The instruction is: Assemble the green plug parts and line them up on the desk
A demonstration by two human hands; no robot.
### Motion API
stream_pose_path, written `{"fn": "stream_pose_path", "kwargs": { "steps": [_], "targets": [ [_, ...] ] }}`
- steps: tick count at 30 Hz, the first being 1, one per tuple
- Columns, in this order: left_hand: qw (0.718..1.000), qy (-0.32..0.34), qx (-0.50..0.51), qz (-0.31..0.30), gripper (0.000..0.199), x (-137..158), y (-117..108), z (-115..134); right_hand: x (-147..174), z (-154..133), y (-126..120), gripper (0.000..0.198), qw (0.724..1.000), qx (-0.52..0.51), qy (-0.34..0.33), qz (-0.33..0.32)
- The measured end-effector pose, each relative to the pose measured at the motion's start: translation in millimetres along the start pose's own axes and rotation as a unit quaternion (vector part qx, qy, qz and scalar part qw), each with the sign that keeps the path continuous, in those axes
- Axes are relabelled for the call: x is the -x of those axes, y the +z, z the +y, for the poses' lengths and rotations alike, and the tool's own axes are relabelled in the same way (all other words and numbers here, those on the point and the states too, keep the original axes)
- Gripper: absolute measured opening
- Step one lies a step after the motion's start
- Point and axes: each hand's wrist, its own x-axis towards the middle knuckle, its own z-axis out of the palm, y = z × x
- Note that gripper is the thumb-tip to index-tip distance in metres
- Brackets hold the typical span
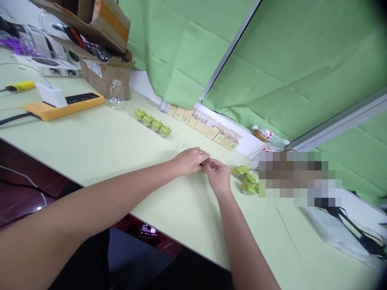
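My left hand (190,160) and my right hand (217,173) meet over the middle of the table. Their fingers are closed together around something small and dark, mostly hidden, which I cannot make out. Just behind my left hand, a clear, faint round piece (183,148) lies on the tabletop. A row of small clear containers with green tops (152,121) stands beyond my left hand. To the right of my right hand is a cluster of similar green-topped containers (248,180), each with a yellowish loop on top.
Small beige boxes (205,125) line the wall. On the left are an orange power strip (65,106) with a white plug, a clear bottle-shaped container (116,94) and cardboard boxes (105,76). A clear plastic bag (329,229) and black straps lie right; the table's front edge (181,242) is near me.
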Motion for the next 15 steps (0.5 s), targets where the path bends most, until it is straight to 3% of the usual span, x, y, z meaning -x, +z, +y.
{"fn": "stream_pose_path", "kwargs": {
  "steps": [4,7,10,12,15],
  "targets": [
    [0.999,0.033,0.009,-0.004,0.014,-0.2,2.3,0.5,2.4,-0.5,0.5,0.018,0.998,0.055,0.006,0.01],
    [0.999,0.046,0.024,0.009,0.015,-1.0,1.9,0.9,1.6,-1.1,-1.2,0.019,0.992,0.097,0.031,0.07],
    [0.997,0.054,0.038,0.033,0.017,-2.0,0.1,1.3,-2.5,-1.2,-4.6,0.03,0.991,0.052,0.046,0.113],
    [0.995,0.063,0.053,0.053,0.02,-2.3,-1.3,2.2,-4.7,-2.1,-6.9,0.04,0.993,-0.033,0.065,0.095],
    [0.99,0.079,0.079,0.087,0.024,-2.2,-2.8,4.6,-4.6,-5.0,-9.0,0.039,0.983,-0.166,0.082,-0.009]
  ]
}}
